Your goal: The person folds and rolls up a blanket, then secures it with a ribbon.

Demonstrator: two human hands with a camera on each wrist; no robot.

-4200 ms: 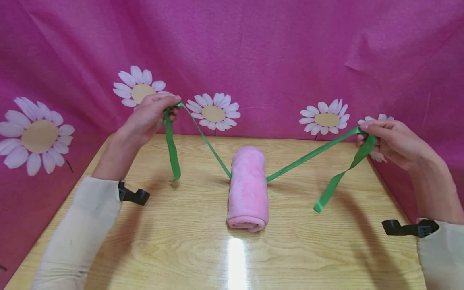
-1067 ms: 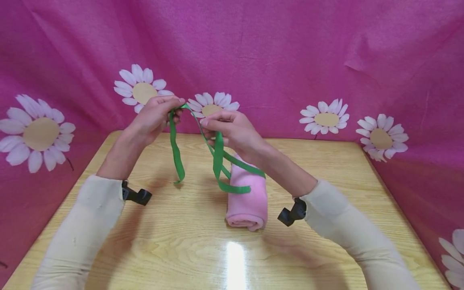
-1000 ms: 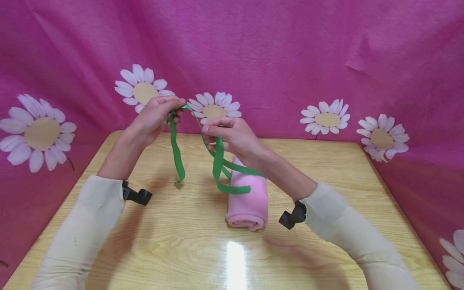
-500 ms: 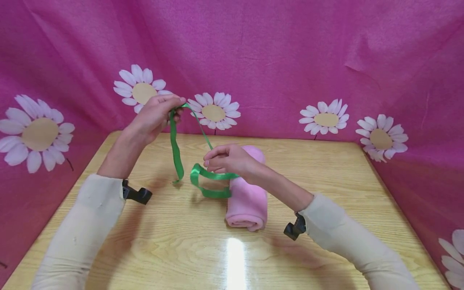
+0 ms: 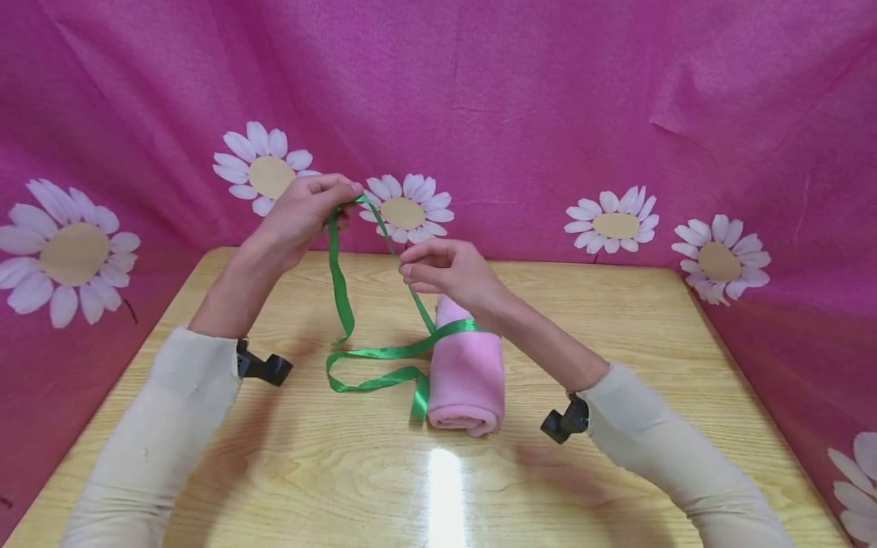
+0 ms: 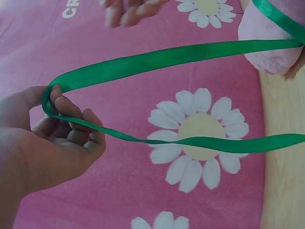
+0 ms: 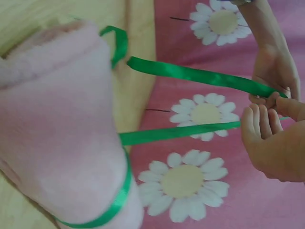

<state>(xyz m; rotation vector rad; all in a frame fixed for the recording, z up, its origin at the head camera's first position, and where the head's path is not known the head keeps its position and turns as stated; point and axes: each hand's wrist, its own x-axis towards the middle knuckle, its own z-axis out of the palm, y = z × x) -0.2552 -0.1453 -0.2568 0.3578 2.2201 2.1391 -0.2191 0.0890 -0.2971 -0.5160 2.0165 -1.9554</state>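
A rolled pink fleece cloth [image 5: 469, 380] lies lengthwise on the wooden table. Across its top runs a green ribbon [image 5: 384, 352], and one end of it curls loosely on the table to the left of the roll. The other end rises from the roll's left side to my left hand [image 5: 304, 217], which pinches it between thumb and fingers while the tail hangs down. My right hand [image 5: 462, 278] hovers over the far part of the roll, beside the raised ribbon. In the left wrist view, the right hand's fingers [image 6: 133, 12] are apart from the ribbon and hold nothing.
The table [image 5: 603, 365] is pale wood with a glare spot near the front. A magenta curtain [image 5: 507, 114] with printed daisies surrounds its back and sides. Black wrist mounts [image 5: 263, 367] stick out from both sleeves.
My right hand has come from the far right, laid its ribbon end leftward over the roll and let it go, then risen slightly. The left hand has kept its pinch, shifting slightly right.
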